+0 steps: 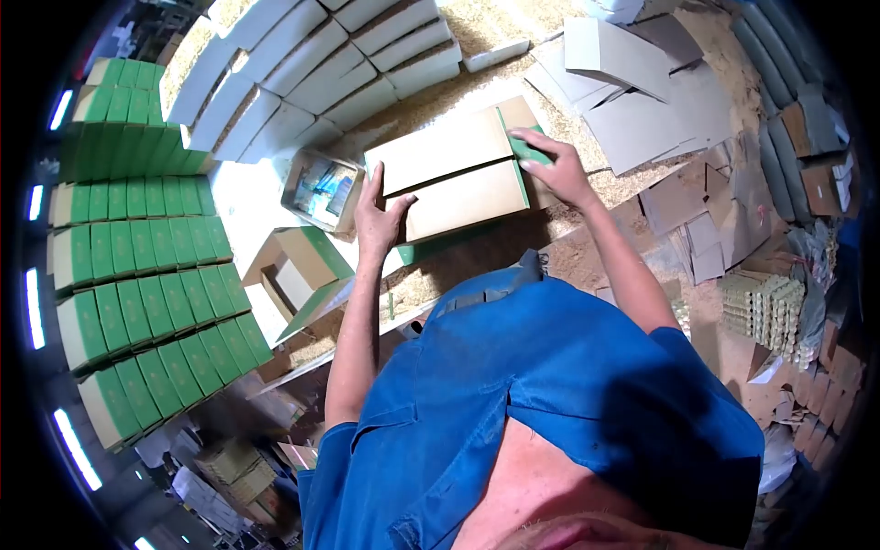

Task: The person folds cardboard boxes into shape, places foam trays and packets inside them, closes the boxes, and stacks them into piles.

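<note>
A cardboard box point(463, 183) lies before me with its two long brown top flaps folded in and a narrow dark gap between them. Green shows along its right end and lower side. My left hand point(378, 218) grips the left end, thumb and fingers spread across the flaps' ends. At the opposite end my right hand point(557, 170) holds a green part point(530, 152) of the box, apparently an end flap, between thumb and fingers. The box's underside is hidden.
White blocks point(321, 69) are stacked behind the box. Left of it are a small open box point(321, 191), an open green-and-brown carton point(298, 275) and stacked green cartons point(147, 302). Flat cardboard sheets point(655, 115) lie at right; wood-shaving-like bits cover the surface.
</note>
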Tool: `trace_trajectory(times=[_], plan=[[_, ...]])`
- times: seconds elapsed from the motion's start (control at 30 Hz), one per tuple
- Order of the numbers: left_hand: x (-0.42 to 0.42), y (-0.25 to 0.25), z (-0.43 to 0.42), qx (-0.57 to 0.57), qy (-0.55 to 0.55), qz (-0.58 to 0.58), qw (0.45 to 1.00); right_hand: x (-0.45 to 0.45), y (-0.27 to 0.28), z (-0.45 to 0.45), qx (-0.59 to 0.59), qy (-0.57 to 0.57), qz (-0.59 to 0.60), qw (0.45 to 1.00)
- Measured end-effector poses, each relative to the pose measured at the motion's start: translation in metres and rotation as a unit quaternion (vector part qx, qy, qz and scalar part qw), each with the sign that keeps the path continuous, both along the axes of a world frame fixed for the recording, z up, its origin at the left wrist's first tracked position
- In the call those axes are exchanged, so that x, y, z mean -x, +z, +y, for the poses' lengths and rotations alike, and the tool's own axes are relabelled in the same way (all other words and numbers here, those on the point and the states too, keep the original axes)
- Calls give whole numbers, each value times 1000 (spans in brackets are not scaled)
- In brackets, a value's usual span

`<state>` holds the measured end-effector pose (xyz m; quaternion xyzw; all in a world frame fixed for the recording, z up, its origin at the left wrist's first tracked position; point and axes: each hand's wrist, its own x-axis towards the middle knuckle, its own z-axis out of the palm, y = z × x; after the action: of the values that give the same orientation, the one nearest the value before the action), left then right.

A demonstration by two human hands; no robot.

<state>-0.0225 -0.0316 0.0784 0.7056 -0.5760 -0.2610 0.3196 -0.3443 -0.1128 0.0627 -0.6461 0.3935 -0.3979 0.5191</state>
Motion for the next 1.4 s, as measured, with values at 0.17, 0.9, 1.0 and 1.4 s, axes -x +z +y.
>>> trace_trajectory(times=[0.17, 0.9, 1.0, 1.4], plan=[[-10, -17, -3, 31, -7, -4, 999, -17, -20, 50, -5, 82, 234, 969], [-63, -73, 4, -63, 76, 282, 954, -13, 57, 19, 301, -28, 197, 933], [-75, -142, -8, 2, 7, 457, 890, -48, 65, -27, 295, -53, 292, 908], [9, -65, 35, -140, 75, 341, 926, -56, -26, -116, -64, -4, 356, 932]])
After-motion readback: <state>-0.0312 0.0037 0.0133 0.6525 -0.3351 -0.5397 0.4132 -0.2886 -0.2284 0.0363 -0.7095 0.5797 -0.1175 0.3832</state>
